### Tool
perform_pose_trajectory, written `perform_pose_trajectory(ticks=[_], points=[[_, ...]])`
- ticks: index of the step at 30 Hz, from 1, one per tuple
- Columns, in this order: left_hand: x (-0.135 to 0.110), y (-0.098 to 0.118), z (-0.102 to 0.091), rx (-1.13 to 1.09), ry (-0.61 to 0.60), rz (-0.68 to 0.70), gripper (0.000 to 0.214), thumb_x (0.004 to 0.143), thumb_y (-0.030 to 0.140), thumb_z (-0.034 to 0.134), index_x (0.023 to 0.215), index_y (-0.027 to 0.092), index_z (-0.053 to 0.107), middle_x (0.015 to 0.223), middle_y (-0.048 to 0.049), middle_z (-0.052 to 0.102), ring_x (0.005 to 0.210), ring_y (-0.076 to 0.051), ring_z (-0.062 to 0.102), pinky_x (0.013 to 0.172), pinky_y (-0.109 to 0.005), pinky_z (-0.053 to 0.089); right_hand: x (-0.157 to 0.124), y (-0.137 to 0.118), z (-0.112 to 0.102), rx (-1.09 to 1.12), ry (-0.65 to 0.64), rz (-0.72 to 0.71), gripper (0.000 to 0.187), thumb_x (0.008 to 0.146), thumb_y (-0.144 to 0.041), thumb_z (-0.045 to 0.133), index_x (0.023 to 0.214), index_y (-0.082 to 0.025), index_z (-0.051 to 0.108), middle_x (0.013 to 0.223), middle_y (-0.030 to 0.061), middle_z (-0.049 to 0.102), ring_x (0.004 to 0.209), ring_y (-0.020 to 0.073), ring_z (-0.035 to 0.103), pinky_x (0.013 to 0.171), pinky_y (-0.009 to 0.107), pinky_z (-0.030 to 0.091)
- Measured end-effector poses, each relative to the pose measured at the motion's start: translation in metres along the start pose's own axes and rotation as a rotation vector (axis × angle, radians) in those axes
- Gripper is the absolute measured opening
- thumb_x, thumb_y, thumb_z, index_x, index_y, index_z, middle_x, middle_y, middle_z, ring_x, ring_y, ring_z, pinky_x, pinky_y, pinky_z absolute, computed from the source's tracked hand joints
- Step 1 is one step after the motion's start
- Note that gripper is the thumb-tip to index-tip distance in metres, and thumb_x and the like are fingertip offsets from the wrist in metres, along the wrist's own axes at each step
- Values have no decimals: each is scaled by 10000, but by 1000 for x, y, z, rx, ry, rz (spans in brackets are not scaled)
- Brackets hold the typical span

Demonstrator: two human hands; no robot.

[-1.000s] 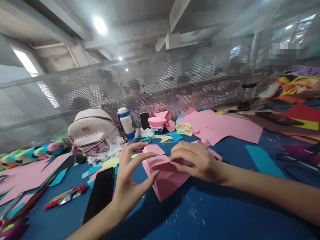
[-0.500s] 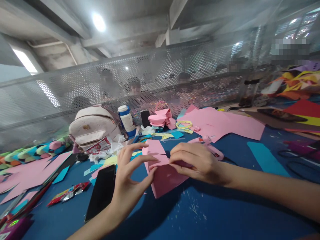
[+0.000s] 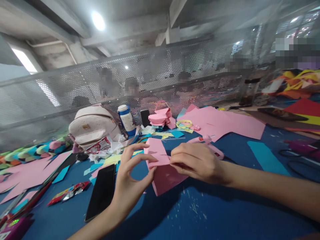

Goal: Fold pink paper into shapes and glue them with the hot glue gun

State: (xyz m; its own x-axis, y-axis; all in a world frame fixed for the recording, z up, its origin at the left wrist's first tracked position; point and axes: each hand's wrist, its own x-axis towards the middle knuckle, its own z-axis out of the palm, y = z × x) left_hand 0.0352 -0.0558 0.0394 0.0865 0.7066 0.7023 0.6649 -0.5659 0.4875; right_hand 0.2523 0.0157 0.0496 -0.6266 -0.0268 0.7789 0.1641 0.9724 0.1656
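A folded piece of pink paper, shaped like a small box with flaps, is held between both hands above the blue table. My left hand pinches its left edge between thumb and fingers, with the other fingers bent over the side. On the right, my right hand grips the edge of a flap with thumb and fingertips; its palm side is hidden. Just behind the right hand lies a pink glue gun, partly covered by that hand.
A black phone lies left of the left hand, near a red snack wrapper. Farther back are a backpack, a bottle and pink paper sheets. A blue paper strip lies right. A perforated metal partition stands behind.
The top flaps of the pink paper have come closer together and lie flatter, and its lower corner has risen slightly. Both hands keep their hold in nearly the same place.
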Motion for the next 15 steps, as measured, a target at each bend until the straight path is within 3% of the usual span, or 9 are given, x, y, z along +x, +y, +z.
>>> perform_pose_trajectory(ticks=[15], points=[[-2,-1,-2,-32,-5,4,178,787,113,676,856,277,684,1161,-4,589,1147,-210,529,1012,-394,380,1,0,-1,-61,-12,-42,111,944,-121,496,938,-154,601,853,49,696,813,128,634,694,241,499]])
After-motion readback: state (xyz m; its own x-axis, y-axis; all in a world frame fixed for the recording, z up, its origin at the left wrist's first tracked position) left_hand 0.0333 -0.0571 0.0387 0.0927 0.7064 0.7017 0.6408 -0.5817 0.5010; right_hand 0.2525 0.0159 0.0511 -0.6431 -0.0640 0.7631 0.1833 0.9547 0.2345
